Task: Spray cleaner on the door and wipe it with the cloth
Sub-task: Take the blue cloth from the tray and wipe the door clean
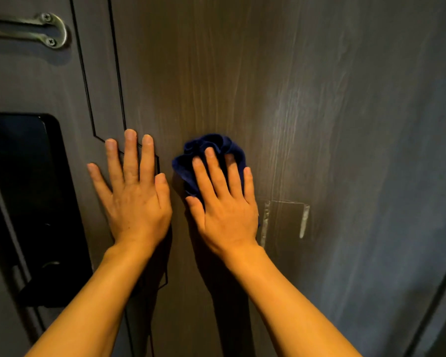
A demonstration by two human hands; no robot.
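Upright door point(242, 60), bunched cloth point(188, 161) under right hand point(225, 207)

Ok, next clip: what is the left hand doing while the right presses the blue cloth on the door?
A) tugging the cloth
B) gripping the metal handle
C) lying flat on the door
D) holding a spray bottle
C: the left hand lies flat and empty on the door, beside the right hand on the blue cloth.
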